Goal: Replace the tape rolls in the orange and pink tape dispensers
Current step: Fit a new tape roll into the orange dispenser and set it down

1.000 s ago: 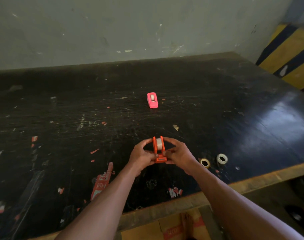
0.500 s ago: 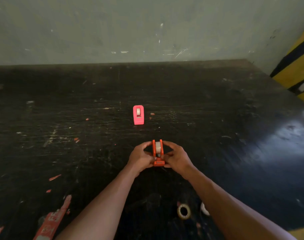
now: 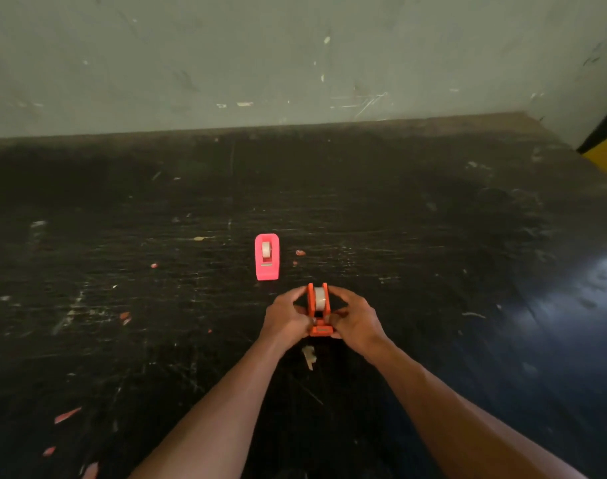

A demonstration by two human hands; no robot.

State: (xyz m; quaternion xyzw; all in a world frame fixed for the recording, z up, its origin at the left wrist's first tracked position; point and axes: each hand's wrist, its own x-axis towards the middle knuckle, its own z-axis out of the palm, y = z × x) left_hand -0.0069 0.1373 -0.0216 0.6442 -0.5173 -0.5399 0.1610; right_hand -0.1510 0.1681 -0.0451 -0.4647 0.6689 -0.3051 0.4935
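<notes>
**Orange dispenser in hand, pink one waiting**

So, both hands are on the small orange plastic tape dispenser (image 3: 318, 311) near the front of the scuffed black tabletop (image 3: 433, 236): left hand (image 3: 286, 321) and right hand (image 3: 355, 321) each clamp a side wall, w/ a whitish tape roll (image 3: 319, 298) sitting between. Risk imo: squeezing too hard could pop the roll out sideways. Its long axis runs straight away from the person, cutter end nearest. The pink plastic dispenser (image 3: 267, 257) stands just beyond, same orientation.
</notes>
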